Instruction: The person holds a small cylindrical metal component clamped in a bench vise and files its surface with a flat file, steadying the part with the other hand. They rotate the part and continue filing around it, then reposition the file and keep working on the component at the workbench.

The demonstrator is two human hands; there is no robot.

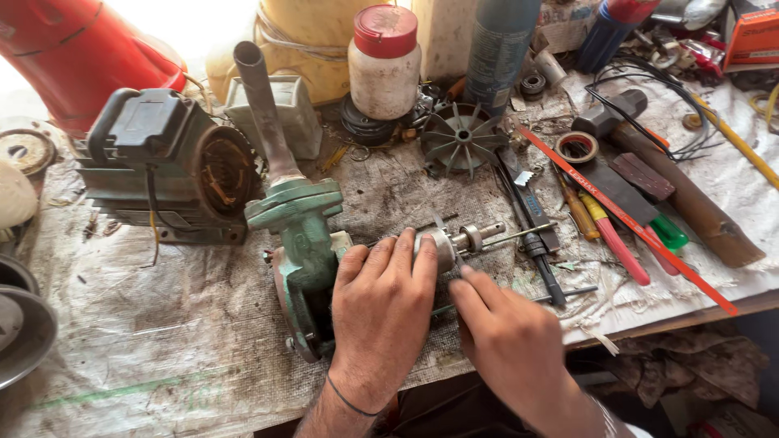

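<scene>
My left hand (381,312) lies over a metal rotor with a shaft (472,238), fingers wrapped on its cylindrical body beside the green cast pump housing (302,235). My right hand (507,337) sits just to the right, its fingertips touching the underside of the rotor; what they pinch is hidden. The shaft end sticks out to the right, toward a dark screwdriver (537,247). A grey pipe (264,105) rises from the pump housing.
A grey motor body (162,166) stands at left, a fan impeller (461,138) behind the work. A white jar with a red lid (384,63), a hammer (673,182), a tape roll (577,147), red-handled tools (621,243) and a red hacksaw blade (629,219) crowd the right.
</scene>
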